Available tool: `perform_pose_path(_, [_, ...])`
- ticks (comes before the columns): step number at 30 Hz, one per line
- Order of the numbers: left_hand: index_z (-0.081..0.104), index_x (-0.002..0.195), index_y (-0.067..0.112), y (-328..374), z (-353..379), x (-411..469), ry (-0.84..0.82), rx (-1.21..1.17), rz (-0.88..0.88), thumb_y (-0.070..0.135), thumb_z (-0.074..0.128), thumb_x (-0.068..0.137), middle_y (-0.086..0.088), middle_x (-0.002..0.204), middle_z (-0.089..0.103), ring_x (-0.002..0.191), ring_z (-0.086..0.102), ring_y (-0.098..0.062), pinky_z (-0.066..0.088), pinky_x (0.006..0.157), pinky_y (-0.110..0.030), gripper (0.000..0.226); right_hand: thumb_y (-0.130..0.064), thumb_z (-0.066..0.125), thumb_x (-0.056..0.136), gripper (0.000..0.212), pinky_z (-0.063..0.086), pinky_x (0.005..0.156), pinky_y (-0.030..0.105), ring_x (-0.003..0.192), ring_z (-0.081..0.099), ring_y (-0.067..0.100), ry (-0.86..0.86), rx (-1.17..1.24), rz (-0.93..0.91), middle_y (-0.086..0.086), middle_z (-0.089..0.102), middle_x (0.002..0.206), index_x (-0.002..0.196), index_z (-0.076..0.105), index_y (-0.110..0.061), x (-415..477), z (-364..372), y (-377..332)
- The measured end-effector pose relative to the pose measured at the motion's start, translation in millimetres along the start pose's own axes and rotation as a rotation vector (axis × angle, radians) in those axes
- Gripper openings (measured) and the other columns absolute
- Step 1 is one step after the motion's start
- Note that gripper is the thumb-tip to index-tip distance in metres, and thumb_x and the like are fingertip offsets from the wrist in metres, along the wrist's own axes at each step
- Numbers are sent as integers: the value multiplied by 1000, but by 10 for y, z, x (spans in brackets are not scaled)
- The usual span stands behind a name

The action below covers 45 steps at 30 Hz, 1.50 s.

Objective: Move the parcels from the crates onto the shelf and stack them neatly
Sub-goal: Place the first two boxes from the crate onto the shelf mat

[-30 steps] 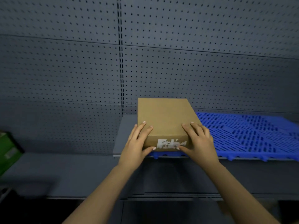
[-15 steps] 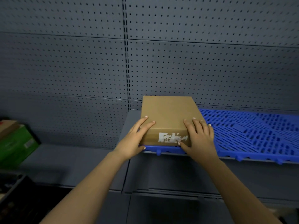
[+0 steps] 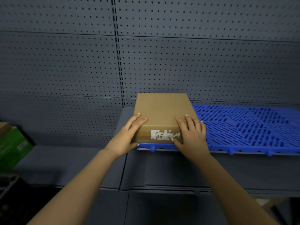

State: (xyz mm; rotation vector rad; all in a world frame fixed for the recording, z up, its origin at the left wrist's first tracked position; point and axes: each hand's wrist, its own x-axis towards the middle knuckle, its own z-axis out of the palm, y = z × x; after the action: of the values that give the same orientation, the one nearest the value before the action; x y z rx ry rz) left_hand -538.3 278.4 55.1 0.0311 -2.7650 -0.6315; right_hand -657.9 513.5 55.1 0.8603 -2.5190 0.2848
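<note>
A brown cardboard parcel with a white label on its near face lies flat at the left end of a blue slatted mat on the grey shelf. My left hand holds the parcel's near left corner, fingers on top and thumb low by the mat's edge. My right hand holds the near right corner, fingers on top and thumb on the labelled face.
A dark perforated back panel rises behind the shelf. A green box sits on the lower shelf at far left, with a dark crate's edge below it. The mat stretches bare to the right.
The parcel has slid a little farther back onto the blue mat with both hands still on its near corners. The view has shifted, showing more of the green box at left.
</note>
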Motion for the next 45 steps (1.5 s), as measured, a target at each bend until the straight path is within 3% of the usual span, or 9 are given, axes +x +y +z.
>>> perform_pose_path(9, [11,147,49,-4,-48,-20,-5,49,10,9,76,78,25,156,-8,139,28,-22,46,98,-36,103,-51,69,80,78,19,112,55,136,32,37,-19,-5,-5,13,39,148,145,39,-20,-14,-45,-20])
perform_pose_path(13, [-2,146,54,2,-92,-46,-23,121,8,11,76,79,22,157,-14,138,30,-22,47,96,-36,112,-52,64,84,77,15,114,54,139,26,35,-56,1,-16,13,33,152,148,33,-22,-25,-96,-16])
perform_pose_path(18, [-8,147,50,4,-190,-146,-19,250,30,28,79,76,12,160,-10,147,6,-17,26,114,-41,114,-48,63,87,71,13,115,50,139,25,32,-57,67,-44,12,32,152,147,34,-22,-48,-241,-58])
perform_pose_path(22, [6,151,40,35,-173,-377,138,331,54,33,79,76,5,161,9,148,7,-16,10,120,-45,105,-35,65,87,58,20,112,50,135,33,32,-10,125,-130,10,41,146,139,47,-17,-110,-315,-236])
perform_pose_path(26, [26,151,29,45,-145,-668,282,338,51,35,79,75,3,158,24,147,15,-16,9,119,-44,92,-31,64,88,52,26,111,48,134,34,30,15,213,-215,8,44,144,136,50,-16,-169,-358,-520])
perform_pose_path(31, [28,150,29,-71,-259,-1056,386,303,-24,35,79,75,5,156,27,146,17,-14,14,119,-45,91,-29,69,84,49,37,102,47,126,43,31,49,280,-319,9,51,137,129,55,-15,-194,-318,-1005])
perform_pose_path(36, [32,149,28,-350,-543,-1538,467,307,-142,37,81,73,7,154,30,145,21,-14,13,119,-42,90,-35,64,89,55,36,102,46,127,42,30,21,382,-464,9,48,139,138,47,-17,-121,-210,-1726])
perform_pose_path(45, [38,144,29,-1165,-1325,-2664,593,369,-432,43,77,75,7,149,38,142,28,-15,16,118,-44,81,-34,68,87,55,37,102,43,122,44,25,2,553,-729,7,51,133,136,50,-18,9,-62,-3526])
